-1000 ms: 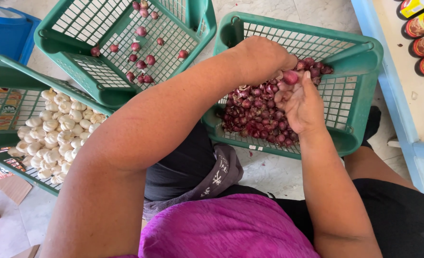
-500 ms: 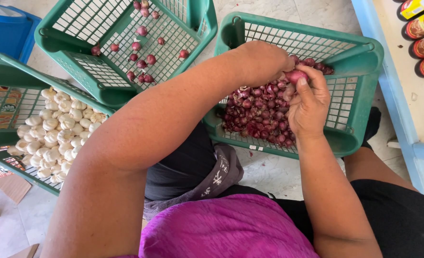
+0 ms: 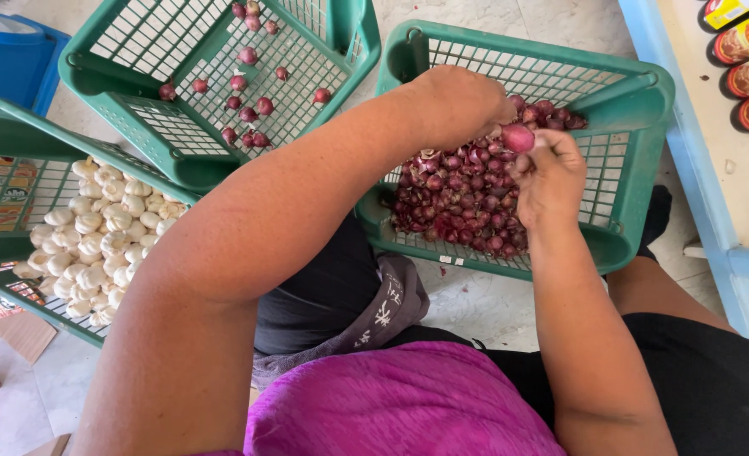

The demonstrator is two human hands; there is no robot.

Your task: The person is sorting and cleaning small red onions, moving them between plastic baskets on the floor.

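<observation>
Both hands meet over a green plastic basket (image 3: 636,93) with latticed walls and a rounded rim, tilted on the pale tiled floor (image 3: 492,300). The right hand (image 3: 552,177) is curled, its fingertips pinching a small round shallot (image 3: 518,138) with smooth, glossy purple-red skin, held just above the heap. The left hand (image 3: 463,101) is bunched into a loose fist right beside that shallot; its fingers are turned away from the camera, so I cannot tell whether they grip anything. Beneath them lies a pile of shallots (image 3: 463,198), dark red and papery, with dry flaky bits among the bulbs, filling the lower middle of the basket. A second green basket (image 3: 95,72) of the same mesh stands to the upper left, holding only a scatter of loose shallots (image 3: 252,105), well apart from each other. A third green basket (image 3: 2,127) at the far left is packed with garlic bulbs (image 3: 95,245), white, knobbly and matte. A blue crate (image 3: 15,55) sits behind it, and a pale blue shelf edge (image 3: 687,169) runs along the right.
</observation>
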